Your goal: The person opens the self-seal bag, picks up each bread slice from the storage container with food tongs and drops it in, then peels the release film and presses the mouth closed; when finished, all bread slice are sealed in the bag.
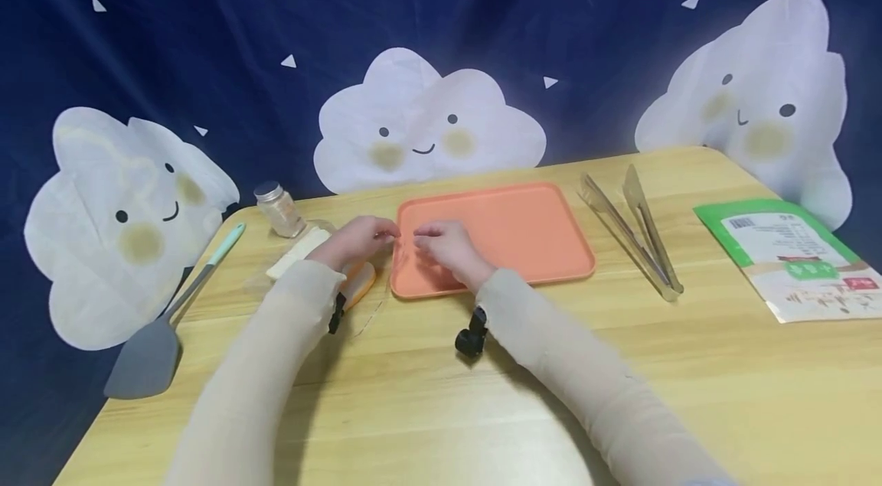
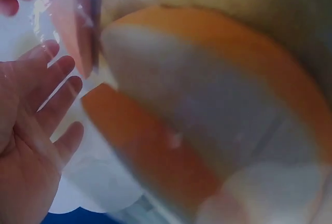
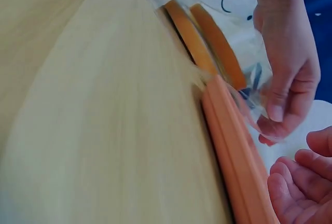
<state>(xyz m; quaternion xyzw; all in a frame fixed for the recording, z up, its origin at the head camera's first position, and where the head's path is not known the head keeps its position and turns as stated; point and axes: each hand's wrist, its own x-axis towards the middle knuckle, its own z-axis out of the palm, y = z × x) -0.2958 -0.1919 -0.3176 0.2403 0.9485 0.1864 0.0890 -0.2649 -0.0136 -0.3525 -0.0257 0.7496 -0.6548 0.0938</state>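
My left hand [image 1: 358, 239] pinches the edge of a clear plastic bag [image 3: 254, 112] between thumb and fingers, just past the left end of an orange tray [image 1: 530, 226]. Inside the bag are bread slices [image 2: 207, 84] with a pale face and brown crust, standing on edge under the left wrist. My right hand [image 1: 451, 249] hovers over the tray's left end, facing the left hand, with a gap between thumb and fingers and nothing held. In the right wrist view, its loosely bent fingers [image 3: 290, 182] lie just below the left hand.
A white block of bread [image 1: 299, 250] lies left of my left hand, with a lidded glass jar [image 1: 279, 208] behind. A grey spatula [image 1: 148, 352] lies at the left edge. Metal tongs [image 1: 637, 233] lie right of the tray, and a green-and-white packet [image 1: 792, 260] is farther right.
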